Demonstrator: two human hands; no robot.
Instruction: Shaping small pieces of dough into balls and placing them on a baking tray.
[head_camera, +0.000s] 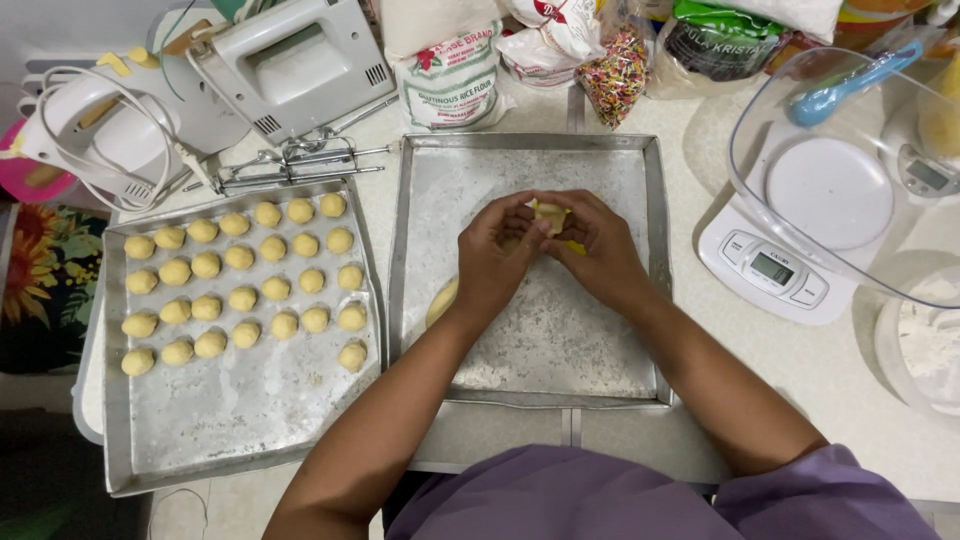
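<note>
A small piece of yellow dough (549, 215) sits pinched between the fingertips of both hands, held above the upper middle of the floured metal tray (545, 350) in front of the person. The left hand (497, 260) curls closed around its near side, and the right hand (598, 252) closes on it from the other side, the fingers of the two meeting over the dough. A larger lump of dough (441, 300) lies on the same tray, just beside the left wrist and near the tray's left rim; the wrist hides part of it.

Touching that tray on the left is a second tray (240, 420) carrying twenty-six dough balls (242, 298) in rough rows across its upper half; its lower half is bare, floured metal. Above it lie two beaters (290, 165), a white hand mixer (290, 65) and its coiled cord (120, 120). Along the far edge of the table (830, 370) stand a bag of flour (450, 80), a bag of coloured sprinkles (612, 75) and other bags. To the right, a white kitchen scale (775, 270) carries a clear bowl (850, 170) with a blue spoon (850, 85), well apart from the hands. A second bowl with flour (925, 345) sits at the right edge.

The working tray is open in its lower half and right side.
</note>
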